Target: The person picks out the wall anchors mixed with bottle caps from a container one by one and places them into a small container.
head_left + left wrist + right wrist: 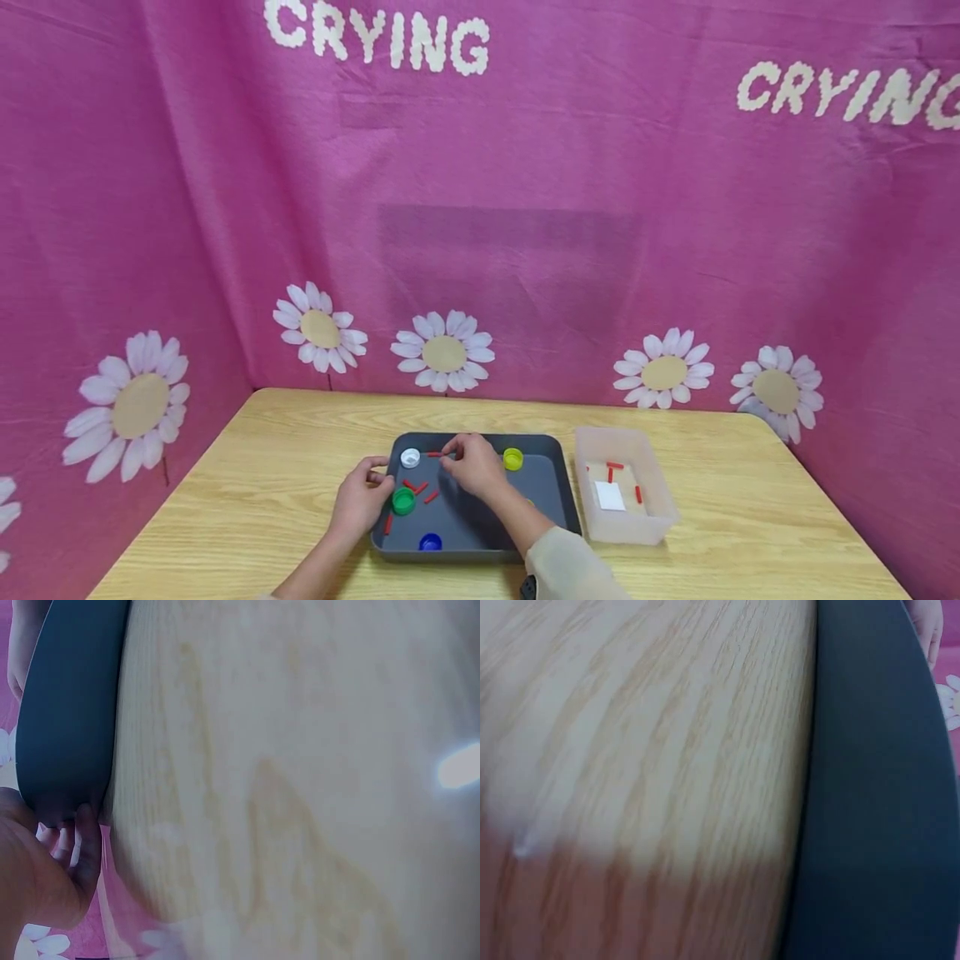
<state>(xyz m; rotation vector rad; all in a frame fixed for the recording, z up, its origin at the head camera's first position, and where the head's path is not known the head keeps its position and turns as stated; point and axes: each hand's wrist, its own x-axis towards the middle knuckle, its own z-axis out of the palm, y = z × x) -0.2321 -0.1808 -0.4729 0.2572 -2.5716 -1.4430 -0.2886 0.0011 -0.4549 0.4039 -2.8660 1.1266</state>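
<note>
My left hand [362, 498] holds the left wall of a dark grey tray [480, 556], with the thumb and fingers at its rim. In the left wrist view the fingers [88, 847] curl against the end of the tray. Over the tray's far left part, my right hand [480, 471] pinches a small red stick [434, 454] by its right end. A white bottle cap [410, 457] lies just left of that stick. Closer to my left hand are a green cap [403, 501] and several loose red sticks [431, 497].
A yellow cap [513, 458] lies at the tray's far side and a blue cap [431, 542] near its front wall. Right of the tray stands a translucent bin [628, 533] with red sticks [638, 494] and a white square [609, 496]. Everything stands on a wooden table [300, 433].
</note>
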